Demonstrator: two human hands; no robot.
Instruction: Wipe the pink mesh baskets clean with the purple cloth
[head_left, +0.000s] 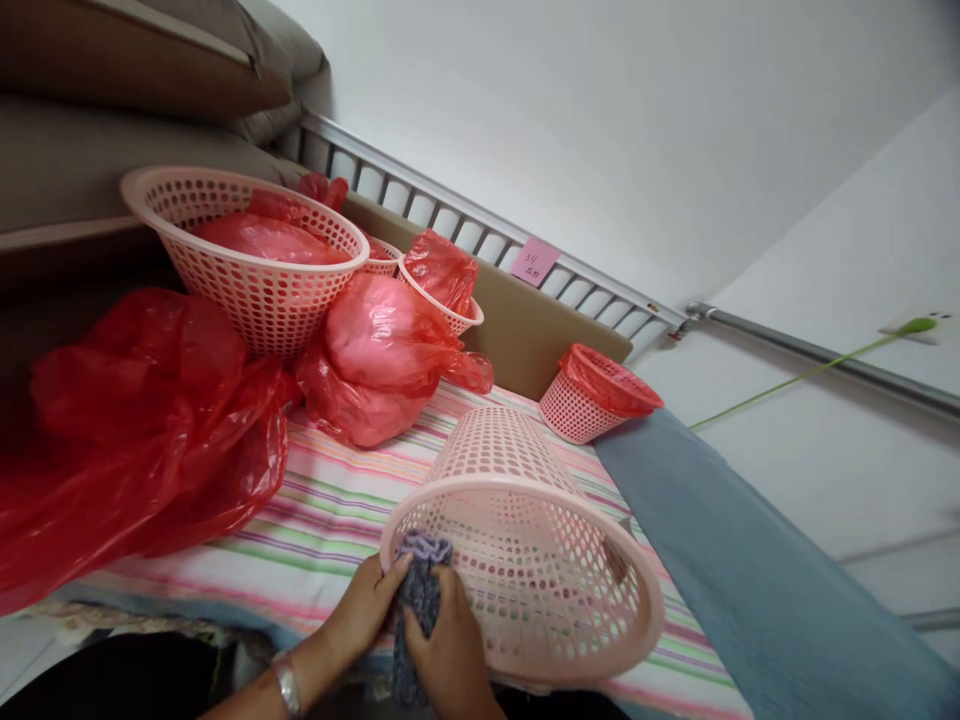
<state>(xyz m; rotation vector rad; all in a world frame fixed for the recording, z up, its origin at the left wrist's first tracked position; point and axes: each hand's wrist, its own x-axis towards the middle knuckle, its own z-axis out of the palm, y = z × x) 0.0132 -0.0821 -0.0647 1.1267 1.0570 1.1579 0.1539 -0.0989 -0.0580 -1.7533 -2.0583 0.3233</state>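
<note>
A pale pink perforated plastic basket point(517, 485) lies tipped on its side on the striped cloth, its wide mouth facing me. At the left part of its rim, my left hand point(367, 600) is closed on a dark grey-blue fuzzy cloth point(421, 600) with a lavender edge. My right hand point(454, 640) grips the same cloth from the right, thumb and fingers wrapped round it. The cloth hangs down between both hands and overlaps the basket's rim. Whether my left fingers also hold the rim is hidden.
Red plastic bags point(150, 420) lie at the left, beside a full red bag point(382, 350). A large pink basket point(262, 295) and a smaller basket point(454, 318) hold red bags. A red-lined basket point(581, 405) stands far right, near a metal railing point(450, 215) and blue fabric point(720, 530).
</note>
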